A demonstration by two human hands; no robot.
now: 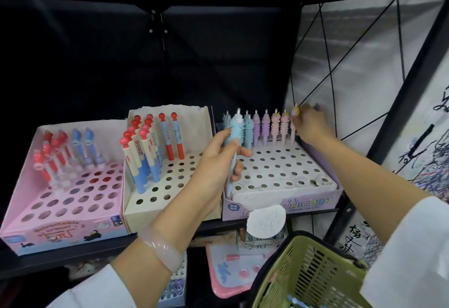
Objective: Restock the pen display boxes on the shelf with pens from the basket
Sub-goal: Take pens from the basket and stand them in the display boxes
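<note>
The left hand [220,159] grips a light-blue unicorn pen [232,147] upright over the unicorn display box [286,200] on the shelf [311,211], while the right hand [309,126] pinches a pink pen [294,125] in the back row's rightmost corner, above the green basket [308,271].

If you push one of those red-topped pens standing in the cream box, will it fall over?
Probably it just leans. Each red-topped pen stands in a hole of the cream box, which likely holds its foot. Several already tilt, so the fit seems loose. Pulled out, it looks stiff and light.
</note>
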